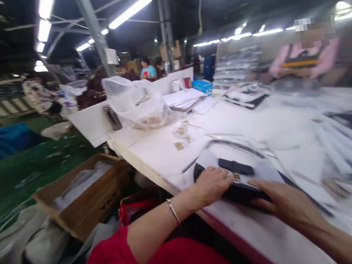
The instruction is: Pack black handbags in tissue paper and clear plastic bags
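Note:
A dark bag-like piece (238, 180) with a white panel and a dark strap lies near the front edge of the white table (165, 150). My left hand (212, 184) rests on its left end, fingers curled over it. My right hand (284, 204) lies flat against its right end, fingers stretched out. A thin bracelet circles my left wrist. My sleeve is red.
A clear plastic bag (140, 104) of small parts and loose tags (181, 137) sit further back on the table. A cardboard box (84, 194) stands on the floor to the left. Stacked papers, a blue box (203, 86) and a person in pink (304, 58) are beyond.

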Demonstrator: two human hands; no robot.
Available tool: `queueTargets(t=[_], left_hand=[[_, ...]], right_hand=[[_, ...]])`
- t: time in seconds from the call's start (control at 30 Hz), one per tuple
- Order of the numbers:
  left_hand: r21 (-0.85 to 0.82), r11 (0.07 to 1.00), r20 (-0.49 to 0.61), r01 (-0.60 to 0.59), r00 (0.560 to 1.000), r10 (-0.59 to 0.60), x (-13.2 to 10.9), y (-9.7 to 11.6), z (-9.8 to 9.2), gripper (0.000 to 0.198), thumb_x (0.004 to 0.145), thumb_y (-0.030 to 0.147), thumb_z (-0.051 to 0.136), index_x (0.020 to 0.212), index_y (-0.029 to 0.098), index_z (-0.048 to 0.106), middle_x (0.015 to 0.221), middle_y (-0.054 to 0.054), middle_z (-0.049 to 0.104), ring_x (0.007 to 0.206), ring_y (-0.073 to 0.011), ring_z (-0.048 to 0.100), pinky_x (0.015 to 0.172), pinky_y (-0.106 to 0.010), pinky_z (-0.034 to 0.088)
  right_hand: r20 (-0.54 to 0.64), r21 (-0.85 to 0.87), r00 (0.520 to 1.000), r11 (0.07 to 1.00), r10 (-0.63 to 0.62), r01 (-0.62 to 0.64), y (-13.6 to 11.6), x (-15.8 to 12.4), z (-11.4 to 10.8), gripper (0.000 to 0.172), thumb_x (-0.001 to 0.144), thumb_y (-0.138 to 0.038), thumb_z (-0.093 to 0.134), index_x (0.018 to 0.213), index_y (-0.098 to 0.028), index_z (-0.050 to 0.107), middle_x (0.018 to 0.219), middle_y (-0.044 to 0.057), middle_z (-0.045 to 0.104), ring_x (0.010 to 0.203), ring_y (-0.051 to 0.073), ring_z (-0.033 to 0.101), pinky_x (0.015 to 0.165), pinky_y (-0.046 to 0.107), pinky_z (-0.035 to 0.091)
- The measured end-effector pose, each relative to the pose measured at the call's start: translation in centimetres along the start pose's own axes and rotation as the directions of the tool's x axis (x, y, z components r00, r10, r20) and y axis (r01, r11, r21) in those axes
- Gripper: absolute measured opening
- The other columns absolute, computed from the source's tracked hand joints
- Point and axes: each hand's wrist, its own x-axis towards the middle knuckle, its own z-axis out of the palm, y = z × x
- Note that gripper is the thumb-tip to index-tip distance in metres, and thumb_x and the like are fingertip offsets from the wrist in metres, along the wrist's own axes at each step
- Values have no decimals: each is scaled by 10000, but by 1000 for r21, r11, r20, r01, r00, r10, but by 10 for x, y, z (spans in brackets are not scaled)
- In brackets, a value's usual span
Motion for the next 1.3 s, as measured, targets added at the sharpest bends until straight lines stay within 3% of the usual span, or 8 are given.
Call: queueTargets(t=[0.13, 0.3, 0.5, 0.67, 0.83, 1.07, 1.2, 1.3], left_hand=[[-10, 998, 84, -56, 995, 56, -5, -43, -7, 482, 843, 301, 714, 1274, 192, 529, 1453, -128, 486, 1406, -319, 369, 1138, -520, 309], [-54, 996, 209, -77, 974, 87, -4, -69, 0, 537, 846, 243, 710, 1337, 257, 492, 1411, -66, 552, 1305, -258, 505, 1068, -429, 391], [-41, 988, 192, -152, 969, 157, 4, -73, -5, 472, 852, 218, 692, 1288, 236, 512, 1282, -80, 631, 1199, -251, 573, 1103, -471, 335], [-37, 988, 172, -147, 973, 151, 14, -64, -5, 650, 756, 367, 793, 1307, 180, 503, 1197, -133, 637, 1171, -297, 577, 1156, -523, 258], [-122, 986, 133, -114, 983, 130, 12, -61, 27, 484, 914, 179, 570, 1384, 234, 469, 1277, -121, 616, 1180, -281, 587, 1019, -464, 449], [-87, 996, -58, -5, 998, 0, -14, -45, 78, 545, 926, 18, 351, 1417, 211, 488, 1398, -132, 565, 1292, -286, 528, 1086, -502, 414], [-101, 995, 0, -11, 1000, 11, -8, -46, 62, 532, 917, 15, 372, 1394, 209, 505, 1388, -123, 573, 1270, -275, 544, 1067, -487, 432], [-131, 991, 87, -1, 996, 13, 3, -49, 35, 447, 921, 123, 502, 1362, 196, 518, 1345, -132, 595, 1226, -293, 566, 1033, -496, 452]], right_hand=[[107, -37, 990, 995, 93, -89, -11, 12, -5, 346, 848, -251, 672, 1194, -243, 664, 1164, 95, 729, 1014, 289, 708, 853, 402, 564], [267, -25, 961, 997, 71, -66, -30, 34, -36, 248, 834, -324, 718, 1048, -201, 693, 1013, 104, 755, 900, 277, 718, 837, 399, 527], [289, -1, 950, 992, -119, 125, -12, 43, -46, 409, 764, -414, 786, 1084, -177, 692, 1081, 126, 733, 1267, 354, 538, 1141, 614, 209], [262, 134, 962, 990, -74, 39, -5, 32, -32, 483, 826, -285, 719, 1271, -166, 576, 1262, 165, 655, 1203, 291, 595, 1032, 496, 444], [107, 153, 994, 988, -16, 0, -15, 16, -8, 523, 886, -126, 601, 1392, -189, 487, 1326, 135, 631, 1214, 249, 600, 1019, 425, 494], [-77, 93, 978, 978, 196, -188, -38, -1, 28, 491, 895, -35, 449, 1345, -191, 565, 1324, 97, 645, 1264, 224, 570, 1124, 449, 400], [132, 50, 964, 970, 231, -239, -44, 21, -1, 261, 914, -310, 607, 1132, -179, 666, 1137, 125, 724, 1066, 269, 674, 949, 398, 508], [319, -56, 912, 966, 257, -252, -52, 48, -27, 390, 880, -536, 631, 1036, -180, 667, 912, 121, 751, 830, 279, 711, 726, 341, 518]])
